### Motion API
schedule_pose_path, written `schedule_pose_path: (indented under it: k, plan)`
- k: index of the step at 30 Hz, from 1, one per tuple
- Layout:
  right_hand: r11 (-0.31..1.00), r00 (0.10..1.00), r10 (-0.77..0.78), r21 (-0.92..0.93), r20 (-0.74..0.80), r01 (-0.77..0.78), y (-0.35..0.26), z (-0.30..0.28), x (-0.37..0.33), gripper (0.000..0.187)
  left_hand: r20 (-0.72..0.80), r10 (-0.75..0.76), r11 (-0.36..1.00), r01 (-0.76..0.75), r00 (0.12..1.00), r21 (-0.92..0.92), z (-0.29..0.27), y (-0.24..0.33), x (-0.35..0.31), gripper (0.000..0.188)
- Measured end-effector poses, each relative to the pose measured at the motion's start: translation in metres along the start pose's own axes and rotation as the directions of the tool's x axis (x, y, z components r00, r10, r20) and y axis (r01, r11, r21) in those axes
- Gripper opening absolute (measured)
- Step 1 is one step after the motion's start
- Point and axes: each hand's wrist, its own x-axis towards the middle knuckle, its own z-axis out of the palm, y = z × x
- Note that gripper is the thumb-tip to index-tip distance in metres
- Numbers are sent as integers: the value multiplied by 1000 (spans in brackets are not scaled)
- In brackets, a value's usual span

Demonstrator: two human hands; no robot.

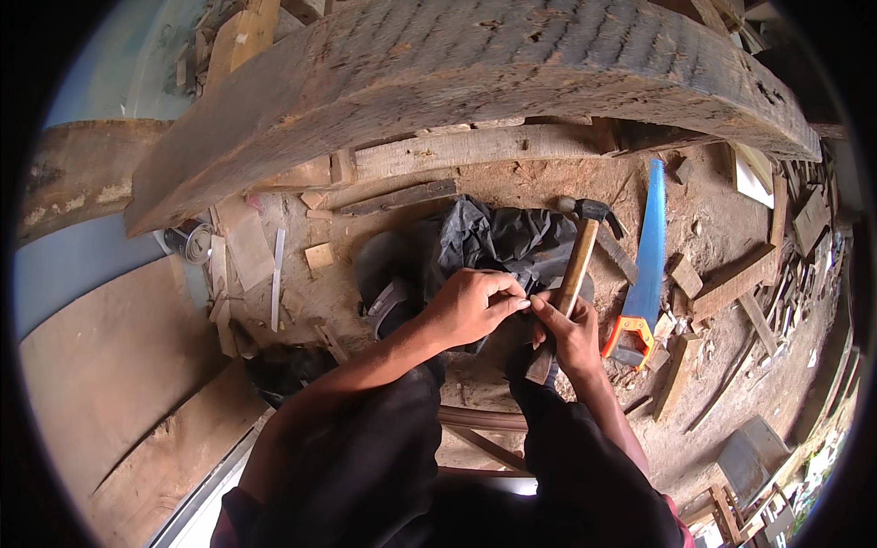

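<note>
My right hand (575, 342) is closed round the wooden handle of a claw hammer (579, 265), whose dark metal head points away from me. The handle's butt end sticks out below the hand, over my right leg. My left hand (475, 306) is pinched, its thumb and fingertips meeting the right thumb and forefinger in front of the handle. Something tiny and pale may be between these fingertips, too small to name. Just beyond the hands lies a crumpled black plastic bag (502, 239). A handsaw (648, 251) with a blue blade and orange handle rests right of the hammer.
A thick rough timber beam (457, 68) spans the far side, raised above the ground. Wood offcuts (731, 281) litter the dirt floor at right. A tin can (194, 243) and a wide brown board (128, 356) are at left. A grey metal piece (752, 459) lies lower right.
</note>
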Motion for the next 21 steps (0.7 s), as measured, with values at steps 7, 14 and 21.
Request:
schedule_pose_path:
  k: [7, 14, 21]
  plan:
    - [940, 977, -117, -338, -179, 50, -8, -18, 5, 32, -120, -229, 945, 192, 966, -264, -9, -8, -15, 14]
    - [684, 691, -564, -725, -453, 83, 14, -74, 37, 25, -156, -310, 868, 212, 938, -450, -14, -20, -16, 19]
    - [315, 492, -827, -949, -272, 5, 22, -71, 59, 60, -125, -339, 758, 192, 932, -624, -18, -9, 10, 23]
